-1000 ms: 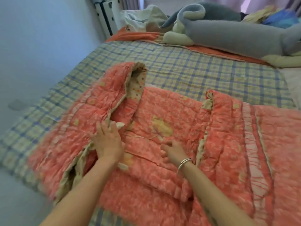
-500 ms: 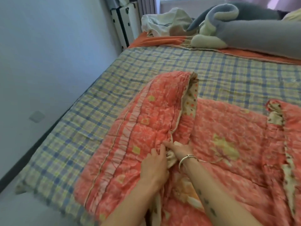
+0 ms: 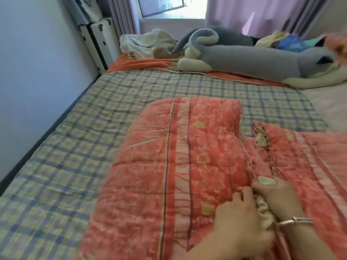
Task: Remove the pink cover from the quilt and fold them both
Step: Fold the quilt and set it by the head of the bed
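Pink cover [image 3: 187,166] lies folded on bed [image 3: 84,147]. Left hand [image 3: 242,211] curls fingers over cover edge at middle opening. Right hand [image 3: 277,196] pinches cream inner layer [image 3: 262,210]. Expect soft, bulky, limp cloth. Grip hems and corners, not padding.

Bed [image 3: 75,147]: covered by a blue-and-yellow checked sheet and set against the left wall.
- Near end: a pink quilt [image 3: 169,184] is laid folded across the middle and right.
- Far end: an orange cloth [image 3: 135,63] is spread flat. A grey-and-cream plush bolster [image 3: 253,61], a crumpled white cloth [image 3: 139,44] and bunched blue fabrics [image 3: 289,42] are placed there.
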`<action>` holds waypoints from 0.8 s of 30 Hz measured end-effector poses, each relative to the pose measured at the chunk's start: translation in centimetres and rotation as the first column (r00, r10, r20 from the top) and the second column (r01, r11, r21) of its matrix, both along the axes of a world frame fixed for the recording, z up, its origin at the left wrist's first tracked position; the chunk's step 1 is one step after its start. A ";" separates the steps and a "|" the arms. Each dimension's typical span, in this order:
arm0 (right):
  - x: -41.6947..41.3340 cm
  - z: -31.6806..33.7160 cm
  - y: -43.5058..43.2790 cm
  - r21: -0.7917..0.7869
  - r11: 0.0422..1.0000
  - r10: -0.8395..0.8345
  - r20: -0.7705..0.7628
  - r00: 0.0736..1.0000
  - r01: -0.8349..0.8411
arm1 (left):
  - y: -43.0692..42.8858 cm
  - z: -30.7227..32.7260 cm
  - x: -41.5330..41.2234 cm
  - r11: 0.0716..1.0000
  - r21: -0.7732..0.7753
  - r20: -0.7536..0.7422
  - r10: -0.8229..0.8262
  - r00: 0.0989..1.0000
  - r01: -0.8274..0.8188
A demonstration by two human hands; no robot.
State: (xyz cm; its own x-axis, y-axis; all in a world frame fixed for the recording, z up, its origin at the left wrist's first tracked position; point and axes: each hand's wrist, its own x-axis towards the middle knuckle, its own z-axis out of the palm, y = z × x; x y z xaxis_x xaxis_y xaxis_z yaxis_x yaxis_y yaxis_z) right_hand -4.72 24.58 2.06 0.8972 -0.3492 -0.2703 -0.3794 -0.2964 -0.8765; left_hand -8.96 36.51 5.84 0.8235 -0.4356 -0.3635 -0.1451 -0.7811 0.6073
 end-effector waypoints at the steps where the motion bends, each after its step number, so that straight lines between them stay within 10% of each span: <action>1: -0.7 -1.3 -1.4 -0.073 0.997 -0.004 -0.079 0.997 -0.001 | -1.0 -1.2 -0.3 0.996 -0.015 -0.150 -0.091 0.985 0.090; 3: -1.6 -5.5 -3.3 -0.161 0.986 -0.074 -0.253 0.965 0.033 | -1.2 -4.0 -0.9 0.984 -0.039 -0.379 -0.177 0.908 0.175; 6: -2.2 -9.4 -2.7 -0.259 0.965 -0.154 -0.407 0.900 0.048 | 1.4 -7.7 -0.7 0.981 0.013 -0.344 -0.179 0.922 0.195; 10: -2.6 -8.5 3.2 -0.530 0.841 0.006 -0.194 0.981 -0.110 | 4.8 -9.1 1.7 0.938 -0.191 -0.224 0.244 0.944 -0.288; 13: -3.2 -9.2 7.7 -0.523 0.687 0.411 -0.292 0.864 -0.504 | 7.3 -7.1 3.7 0.780 -0.253 0.114 0.611 0.783 -0.572; 16: -1.8 -10.7 8.8 -0.443 0.582 0.467 -0.506 0.726 -0.682 | 13.9 -6.0 6.4 0.698 -0.132 0.500 0.660 0.561 -0.703; 21: -3.5 -9.8 10.2 -0.600 0.601 0.339 -0.407 0.848 -0.528 | 23.1 -8.5 7.0 0.531 -0.155 -0.313 0.774 0.551 -0.833; 24: -6.0 -9.6 11.9 -0.478 0.685 0.448 -0.318 0.836 -0.549 | 24.5 -9.4 6.8 0.583 -0.179 -0.440 0.673 0.594 -0.793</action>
State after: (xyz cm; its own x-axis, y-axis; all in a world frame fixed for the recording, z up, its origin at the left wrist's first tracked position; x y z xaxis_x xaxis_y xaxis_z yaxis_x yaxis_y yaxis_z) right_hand -10.68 36.46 -7.53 0.9406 0.0070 -0.3396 -0.1578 -0.8764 -0.4550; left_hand -2.11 61.04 -3.53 0.7849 0.1353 -0.6047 0.6160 -0.2762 0.7377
